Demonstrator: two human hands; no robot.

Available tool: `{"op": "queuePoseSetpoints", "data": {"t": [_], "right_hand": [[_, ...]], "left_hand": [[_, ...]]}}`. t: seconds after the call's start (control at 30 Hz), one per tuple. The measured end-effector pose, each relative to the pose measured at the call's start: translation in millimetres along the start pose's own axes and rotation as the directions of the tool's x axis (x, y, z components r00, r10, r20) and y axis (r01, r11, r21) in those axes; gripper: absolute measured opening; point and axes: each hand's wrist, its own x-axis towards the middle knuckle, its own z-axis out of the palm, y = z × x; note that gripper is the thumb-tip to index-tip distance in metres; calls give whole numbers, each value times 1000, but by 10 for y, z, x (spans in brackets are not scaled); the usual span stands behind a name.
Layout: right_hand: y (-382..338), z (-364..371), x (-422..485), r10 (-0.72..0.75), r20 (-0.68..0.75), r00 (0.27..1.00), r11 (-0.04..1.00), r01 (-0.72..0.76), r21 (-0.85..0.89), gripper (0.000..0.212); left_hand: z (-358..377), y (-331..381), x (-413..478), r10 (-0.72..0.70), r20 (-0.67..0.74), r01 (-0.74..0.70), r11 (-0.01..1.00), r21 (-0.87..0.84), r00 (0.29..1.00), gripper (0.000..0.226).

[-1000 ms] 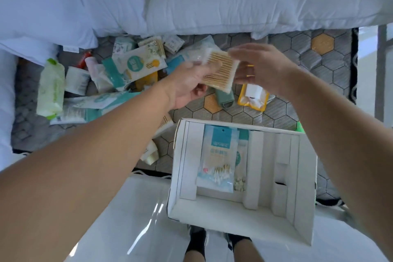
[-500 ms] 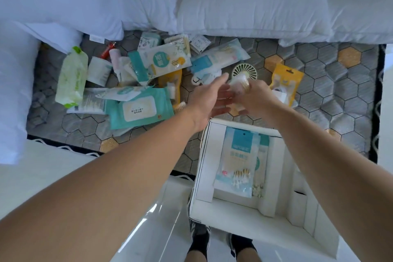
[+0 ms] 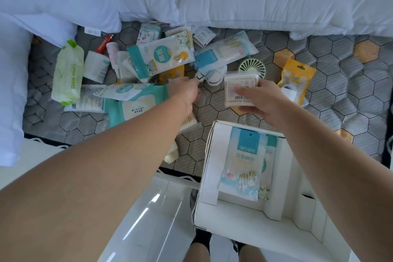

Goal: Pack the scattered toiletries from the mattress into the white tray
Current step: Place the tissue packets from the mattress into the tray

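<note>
Findings, left to right. At the far left of the mattress (image 3: 340, 95) lies a green wipes pack (image 3: 68, 74). A loose heap of packets runs from it toward the middle, and a teal wipes pack (image 3: 136, 108) lies on the heap's near side.

The left hand (image 3: 185, 91) reaches into this heap with its back to the camera, at a small white-and-blue item (image 3: 212, 75). The fingers are hidden, so it cannot be told whether they pinch anything.

The right hand (image 3: 263, 102) grasps a clear box of cotton swabs (image 3: 241, 89), thumb across its face and fingers underneath. The box is in the air over the mattress, just beyond the far rim of the white tray (image 3: 209, 161) and not yet inside it. A small round fan (image 3: 252, 67) and a yellow pouch (image 3: 295, 81) lie beyond, near that hand.

The tray sits at lower right, at the near edge of the mattress. A blue swab packet (image 3: 244, 166) lies in its wide compartment.

Assessment: the step in hand is setting the box into the tray.

Recommended:
- Draw the box back over the far rim and keep it level.
- Lower it flat into free space, not tilted on a divider.
- Let go only once the base bears.

The tray looks like light card and may shift if knocked, and the left hand is not steadying it.
</note>
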Motion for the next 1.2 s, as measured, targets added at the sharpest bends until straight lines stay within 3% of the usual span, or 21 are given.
{"op": "queuePoseSetpoints", "data": {"t": [0.07, 0.23, 0.33, 0.43, 0.6, 0.63, 0.7, 0.77, 0.9, 1.03, 1.17, 1.2], "right_hand": [[-32, 49, -11, 13, 32, 999, 1000, -13, 14, 20], [-48, 185, -22, 18, 44, 999, 1000, -19, 19, 21], [-43, 244, -29, 16, 40, 999, 999, -17, 31, 20], [-6, 278, 4, 32, 11, 999, 999, -32, 4, 16], [68, 293, 115, 51, -80, 995, 965, -70, -254, 6], [71, 297, 134, 52, -89, 995, 947, -77, -310, 9], [72, 308, 170, 35, -101, 994, 887, -78, -455, 33], [55, 330, 164, -57, -95, 994, 805, -11, -593, 47], [6, 368, 143, -309, -61, 949, 666, 170, -726, 35], [-56, 402, 219, -371, -105, 922, 493, 100, -864, 47], [-154, 431, 328, -723, -132, 678, 384, 237, -892, 26], [-210, 431, 391, -743, -86, 664, 335, 258, -906, 32]], "left_hand": [[1, 51, 29, -7, -5, 7, 999, -50, 1000, 35], [56, 268, 34, -185, 114, 208, 950, -233, 976, 33], [123, 260, 68, -232, 120, 253, 944, -211, 965, 39], [131, 329, 73, -265, 133, 296, 880, -371, 955, 34], [-16, 568, 126, -299, 41, 239, 664, -708, 953, 48], [-42, 589, 146, -300, 28, 226, 650, -725, 954, 46], [-89, 606, 183, -281, 24, 212, 660, -721, 959, 36], [-112, 600, 192, -272, 24, 214, 695, -686, 962, 29], [-184, 475, 169, -90, -117, 24, 882, -470, 989, 40], [-355, 322, 33, 94, -39, -102, 894, -436, 995, 20], [-568, 236, -15, 155, -47, -161, 917, -365, 987, 31], [-616, 218, -20, 147, -13, -142, 920, -365, 989, 29]]}}
